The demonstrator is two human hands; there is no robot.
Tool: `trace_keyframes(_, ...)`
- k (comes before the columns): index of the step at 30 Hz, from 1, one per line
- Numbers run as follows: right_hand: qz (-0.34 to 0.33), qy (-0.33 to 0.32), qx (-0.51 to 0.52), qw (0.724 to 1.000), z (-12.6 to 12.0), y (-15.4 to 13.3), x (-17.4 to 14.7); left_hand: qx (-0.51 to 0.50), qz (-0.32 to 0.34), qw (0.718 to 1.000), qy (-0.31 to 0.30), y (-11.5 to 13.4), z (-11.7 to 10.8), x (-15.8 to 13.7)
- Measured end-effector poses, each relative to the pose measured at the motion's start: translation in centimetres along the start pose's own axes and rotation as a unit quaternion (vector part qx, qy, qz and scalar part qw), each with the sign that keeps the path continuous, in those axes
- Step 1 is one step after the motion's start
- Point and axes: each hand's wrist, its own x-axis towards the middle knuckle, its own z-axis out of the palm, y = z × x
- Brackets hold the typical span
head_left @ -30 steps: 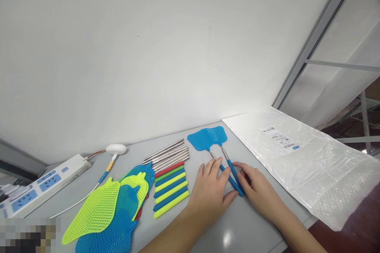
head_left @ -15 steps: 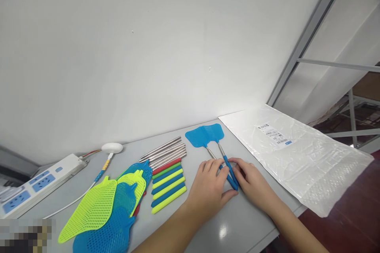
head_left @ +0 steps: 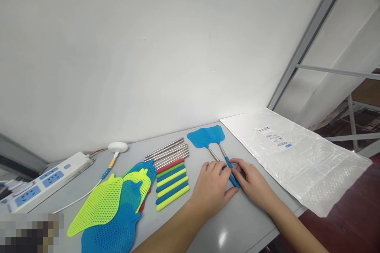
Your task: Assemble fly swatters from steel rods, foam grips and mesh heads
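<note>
Two assembled blue fly swatters lie side by side on the grey table, the left one (head_left: 197,138) and the right one (head_left: 218,134) with their heads overlapping toward the wall. Each has a thin metal rod and a blue grip. My left hand (head_left: 211,189) is closed over the grip of the left swatter, hiding much of it. Against the right swatter's blue grip, my right hand (head_left: 251,184) presses its thumb and fingers. The lower ends of the grips lie close together between my hands.
Loose swatter heads, yellow-green (head_left: 97,205) and blue (head_left: 114,229), overlap at the left. Beside them are several coloured grips (head_left: 172,189) and metal rods (head_left: 169,152). A power strip (head_left: 44,182) and white cable lie far left; a white bubble mailer (head_left: 297,158) overhangs the right edge.
The view has shifted slightly, so the things at left appear a little farther right. My hands stay at the two swatters, whose grips look slightly closer together.
</note>
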Motion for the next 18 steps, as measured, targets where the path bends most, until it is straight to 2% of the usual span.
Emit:
trace_keyframes(5, 0.012, 0.013, 0.035, 0.999, -0.3, -0.3, -0.4, 0.002, 0.006, 1.000, 0.009, 0.0, 0.0, -0.1)
trace_keyframes(10, 0.017, 0.092, 0.066, 0.993, -0.4, -0.6, -0.9, 0.020, 0.012, 1.000, 0.018, 0.1, -0.5, -0.4)
trace_keyframes(15, -0.009, 0.135, 0.007, 0.991, -0.2, -1.1, -1.4, 0.081, 0.008, 0.996, 0.022, -0.4, -3.4, -0.6)
trace_keyframes(18, -0.082, 0.104, -0.042, 0.990, -0.7, -1.6, -0.6, 0.122, -0.013, 0.992, 0.039, -1.3, -6.1, -1.6)
